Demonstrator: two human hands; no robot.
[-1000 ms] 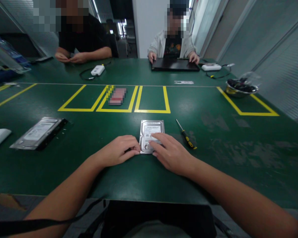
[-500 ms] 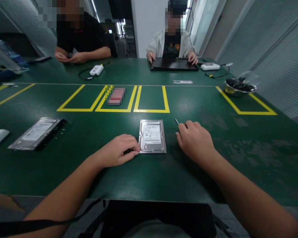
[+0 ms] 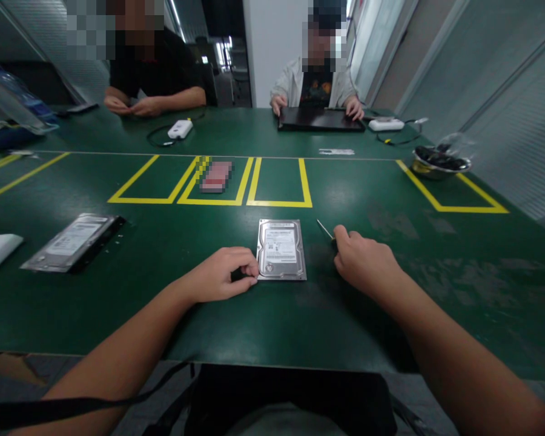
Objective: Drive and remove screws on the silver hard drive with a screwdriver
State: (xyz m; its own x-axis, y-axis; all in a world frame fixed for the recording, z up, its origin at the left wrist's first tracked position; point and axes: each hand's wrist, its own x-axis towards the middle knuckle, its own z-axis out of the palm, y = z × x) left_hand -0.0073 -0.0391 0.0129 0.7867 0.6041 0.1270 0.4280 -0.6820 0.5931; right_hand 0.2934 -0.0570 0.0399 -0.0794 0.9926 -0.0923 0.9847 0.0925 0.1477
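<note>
A silver hard drive [image 3: 281, 249] with a white label lies flat on the green table in front of me. My left hand [image 3: 229, 272] is at its lower left corner, thumb and curled fingers closed on the edge. To the right of the drive, my right hand [image 3: 363, 257] is wrapped round a screwdriver [image 3: 326, 229]. Its thin metal shaft points up and left, apart from the drive, and most of its handle is hidden in my fist. Farther left lies a second hard drive [image 3: 75, 243], with several small bits beside it.
Yellow tape outlines [image 3: 279, 204] cross the table, one around a blurred pink item [image 3: 216, 177]. A metal bowl [image 3: 440, 163] of dark items stands at right. Two people sit opposite; one holds a black panel [image 3: 320, 119]. White boxes [image 3: 180, 129] with cables lie near them.
My right hand has shifted slightly right, and more of the screwdriver's shaft now shows. My left hand stays at the hard drive's corner. The whole view has shifted a little.
</note>
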